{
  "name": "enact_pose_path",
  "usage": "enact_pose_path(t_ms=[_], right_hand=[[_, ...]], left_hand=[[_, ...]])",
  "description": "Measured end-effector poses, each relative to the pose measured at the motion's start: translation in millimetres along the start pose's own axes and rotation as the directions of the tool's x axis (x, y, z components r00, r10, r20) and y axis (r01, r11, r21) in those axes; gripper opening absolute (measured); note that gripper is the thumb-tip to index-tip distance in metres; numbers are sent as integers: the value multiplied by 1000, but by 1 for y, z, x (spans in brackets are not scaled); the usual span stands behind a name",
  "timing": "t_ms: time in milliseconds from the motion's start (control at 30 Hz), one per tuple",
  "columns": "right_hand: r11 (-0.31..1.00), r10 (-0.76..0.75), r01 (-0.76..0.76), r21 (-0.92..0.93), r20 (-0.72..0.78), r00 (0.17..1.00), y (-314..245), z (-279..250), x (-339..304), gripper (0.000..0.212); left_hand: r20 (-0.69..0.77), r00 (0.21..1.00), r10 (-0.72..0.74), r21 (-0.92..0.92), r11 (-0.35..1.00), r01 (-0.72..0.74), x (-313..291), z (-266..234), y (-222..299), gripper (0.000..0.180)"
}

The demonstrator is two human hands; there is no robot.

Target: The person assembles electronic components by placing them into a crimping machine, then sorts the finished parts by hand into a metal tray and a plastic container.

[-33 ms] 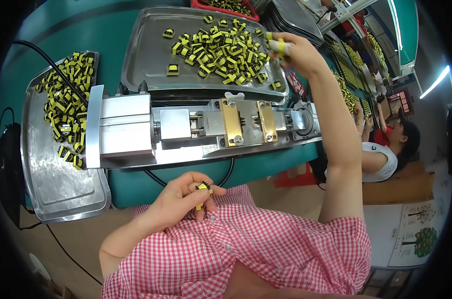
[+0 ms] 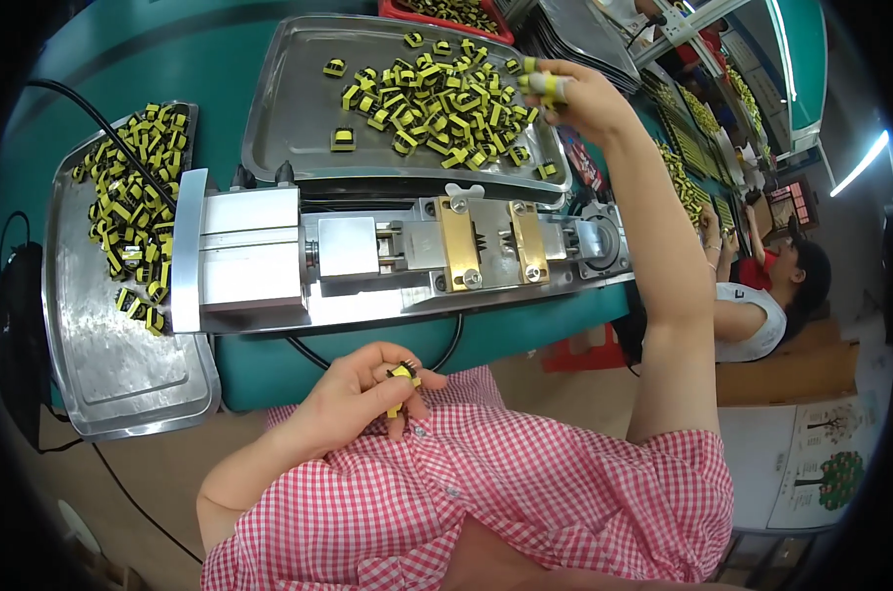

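Note:
Low in front of my shirt, my left hand [image 2: 353, 399] is closed around a small yellow-and-black transformer [image 2: 401, 378], its dark pins facing up. My right hand [image 2: 589, 98] reaches out to the right edge of the large metal tray [image 2: 294, 118]. Its fingers are stretched and somewhat apart, with yellow and white wrapping on the fingertips. A pile of similar transformers [image 2: 436, 94] lies in that tray, right beside those fingertips. Between me and the tray stands a metal clamping fixture [image 2: 348, 246] with two brass-coloured plates [image 2: 459, 244] facing toward dark toothed parts.
A second metal tray [image 2: 131, 384] at the left holds another heap of transformers [image 2: 136, 197]. A black cable [image 2: 106, 128] arches over it. At the far edge sits a red basket [image 2: 397, 10] near stacked trays [image 2: 574, 44]. A co-worker [image 2: 761, 305] sits at the right.
My right hand has shifted slightly left, toward the pile in the large tray. My left hand keeps its hold on the transformer.

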State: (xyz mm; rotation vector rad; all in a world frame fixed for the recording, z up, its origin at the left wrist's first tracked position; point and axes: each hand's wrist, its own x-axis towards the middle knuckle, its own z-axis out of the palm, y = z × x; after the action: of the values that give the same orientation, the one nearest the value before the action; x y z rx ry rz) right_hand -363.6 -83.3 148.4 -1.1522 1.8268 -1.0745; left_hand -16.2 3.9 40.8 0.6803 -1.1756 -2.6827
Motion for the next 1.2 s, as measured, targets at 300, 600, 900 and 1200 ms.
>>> enact_pose_path(t_ms=[300, 600, 900, 1200], right_hand=[[967, -252, 251, 43, 20, 968, -9, 3, -14, 48], [627, -525, 541, -560, 210, 825, -2, 57, -174, 38], [702, -557, 636, -320, 310, 771, 45, 115, -198, 51], [667, -629, 686, -291, 273, 728, 45, 128, -200, 34]], left_hand=[[-59, 997, 54, 68, 996, -50, -9, -6, -2, 33], [-117, 982, 148, -58, 986, -156, -2, 0, 5, 30], [-102, 965, 243, 72, 969, -236, 2, 5, -3, 30], [-124, 963, 240, 118, 967, -226, 1, 8, 0, 21]])
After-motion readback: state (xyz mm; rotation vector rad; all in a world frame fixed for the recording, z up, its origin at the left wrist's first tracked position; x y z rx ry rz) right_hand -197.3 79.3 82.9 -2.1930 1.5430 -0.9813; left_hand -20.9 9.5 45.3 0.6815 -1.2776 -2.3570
